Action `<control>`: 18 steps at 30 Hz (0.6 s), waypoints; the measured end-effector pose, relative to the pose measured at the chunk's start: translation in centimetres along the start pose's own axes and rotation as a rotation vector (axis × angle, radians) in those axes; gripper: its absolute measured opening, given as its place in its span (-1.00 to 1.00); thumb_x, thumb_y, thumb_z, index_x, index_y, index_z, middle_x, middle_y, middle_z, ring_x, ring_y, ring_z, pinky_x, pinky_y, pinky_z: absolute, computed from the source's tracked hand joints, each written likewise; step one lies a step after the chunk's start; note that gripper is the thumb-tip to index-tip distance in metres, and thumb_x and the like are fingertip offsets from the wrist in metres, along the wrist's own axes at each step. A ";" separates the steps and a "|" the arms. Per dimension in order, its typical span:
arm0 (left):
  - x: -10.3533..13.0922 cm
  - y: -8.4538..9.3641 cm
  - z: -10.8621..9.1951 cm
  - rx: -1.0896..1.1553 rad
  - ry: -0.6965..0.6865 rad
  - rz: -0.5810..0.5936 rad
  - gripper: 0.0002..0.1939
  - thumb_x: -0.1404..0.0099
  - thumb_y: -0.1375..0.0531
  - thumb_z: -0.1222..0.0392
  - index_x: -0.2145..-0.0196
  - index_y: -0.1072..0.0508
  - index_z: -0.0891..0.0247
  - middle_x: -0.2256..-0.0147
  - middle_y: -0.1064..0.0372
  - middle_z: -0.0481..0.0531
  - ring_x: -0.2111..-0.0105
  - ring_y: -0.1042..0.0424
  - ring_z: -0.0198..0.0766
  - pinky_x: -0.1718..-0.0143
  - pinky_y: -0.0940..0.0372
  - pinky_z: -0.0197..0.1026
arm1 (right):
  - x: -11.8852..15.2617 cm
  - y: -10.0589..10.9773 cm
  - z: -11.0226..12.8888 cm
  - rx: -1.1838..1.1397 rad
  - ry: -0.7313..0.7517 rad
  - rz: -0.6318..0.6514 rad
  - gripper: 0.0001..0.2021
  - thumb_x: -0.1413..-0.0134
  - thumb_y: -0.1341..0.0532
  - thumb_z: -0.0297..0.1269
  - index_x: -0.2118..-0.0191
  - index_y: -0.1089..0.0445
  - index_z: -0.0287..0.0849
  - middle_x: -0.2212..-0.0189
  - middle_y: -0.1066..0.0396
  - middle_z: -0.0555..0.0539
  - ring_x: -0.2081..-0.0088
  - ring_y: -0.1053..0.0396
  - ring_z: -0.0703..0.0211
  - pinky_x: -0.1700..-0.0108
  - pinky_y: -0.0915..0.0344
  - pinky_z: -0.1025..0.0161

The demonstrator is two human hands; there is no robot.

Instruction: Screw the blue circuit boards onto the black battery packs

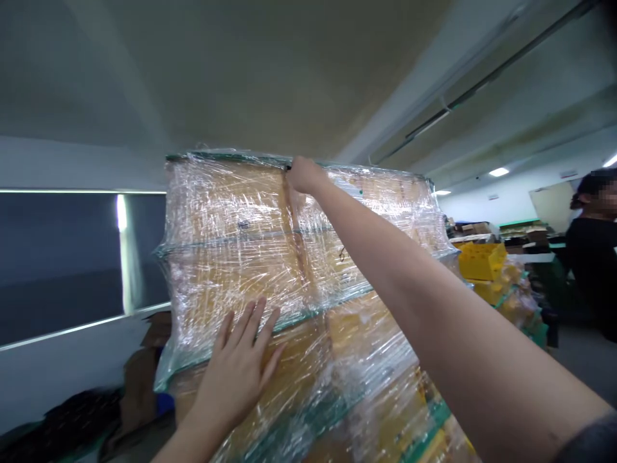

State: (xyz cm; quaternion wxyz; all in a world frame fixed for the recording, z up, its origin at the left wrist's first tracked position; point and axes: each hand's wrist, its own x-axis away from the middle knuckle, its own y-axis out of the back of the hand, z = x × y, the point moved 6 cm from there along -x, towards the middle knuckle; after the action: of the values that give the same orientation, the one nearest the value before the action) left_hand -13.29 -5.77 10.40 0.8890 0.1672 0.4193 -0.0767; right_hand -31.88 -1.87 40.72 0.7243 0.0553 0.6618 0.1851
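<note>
A tall stack of boxes (241,270) stands in front of me, bound in shiny clear stretch wrap (207,212) with green layers between its tiers. Against the lower part of the stack rests my left hand (238,360), open, its fingers spread over the wrap. My right hand (306,175) reaches up to the top edge, closed, near a vertical brown seam. A small dark tip shows beside its fingers, but what it holds is hidden.
On the right are yellow bins (482,260) and more wrapped goods (515,302). A person in dark clothing (590,270) stands at the far right. Cardboard (139,386) and a dark heap (81,418) lie at lower left, below a window (58,263).
</note>
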 end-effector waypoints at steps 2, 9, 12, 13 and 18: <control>0.0 0.0 0.0 0.002 0.008 0.011 -0.34 -0.28 0.00 -0.11 -0.26 -0.03 0.18 -0.29 0.12 0.17 -0.27 0.07 0.02 -0.25 0.18 0.18 | 0.0 0.0 0.0 0.004 0.020 0.027 -0.71 -0.08 -0.05 -0.38 0.12 -0.40 -0.35 0.10 -0.41 -0.32 0.07 -0.37 -0.12 0.10 -0.32 0.07; -1.2 1.3 0.3 0.029 0.030 -0.005 -0.48 -0.29 -0.02 -0.07 -0.13 -0.25 0.22 -0.19 -0.12 0.21 -0.14 -0.17 0.03 -0.15 -0.02 0.11 | 2.0 -1.3 -0.9 0.012 0.054 0.100 -0.73 -0.06 -0.07 -0.35 0.19 -0.41 -0.39 0.19 -0.43 -0.33 0.16 -0.40 -0.09 0.16 -0.33 0.11; -3.1 2.5 1.3 0.025 0.083 -0.042 -0.54 -0.31 0.00 -0.05 -0.05 -0.33 0.24 -0.16 -0.16 0.21 -0.07 -0.23 0.04 -0.08 -0.08 0.09 | 4.2 -2.2 -1.6 0.015 0.046 0.152 -0.73 -0.08 -0.06 -0.31 0.22 -0.41 -0.36 0.22 -0.44 -0.33 0.23 -0.41 -0.07 0.25 -0.34 0.13; -3.9 2.9 1.6 0.014 0.093 -0.058 -0.54 -0.31 0.02 -0.05 -0.05 -0.33 0.25 -0.17 -0.14 0.21 -0.07 -0.22 0.05 -0.08 -0.07 0.10 | 4.9 -2.4 -1.8 0.017 0.043 0.167 -0.73 -0.09 -0.05 -0.29 0.23 -0.41 -0.35 0.24 -0.45 -0.33 0.25 -0.42 -0.06 0.28 -0.34 0.14; -8.9 4.2 3.8 0.009 0.102 -0.086 -0.50 -0.34 0.09 -0.04 -0.08 -0.28 0.31 -0.21 -0.07 0.23 -0.14 -0.13 0.06 -0.15 0.07 0.14 | 7.0 -2.0 -2.0 0.034 0.064 0.220 -0.80 -0.04 -0.11 -0.29 0.37 -0.41 -0.30 0.32 -0.46 -0.28 0.31 -0.41 -0.04 0.32 -0.33 0.14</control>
State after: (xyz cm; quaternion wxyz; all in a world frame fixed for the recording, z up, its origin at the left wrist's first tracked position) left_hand -15.10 -3.22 20.50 0.8617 0.1568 0.4703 -0.1082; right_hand -33.04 -1.69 33.24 0.6771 0.1340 0.6775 0.2540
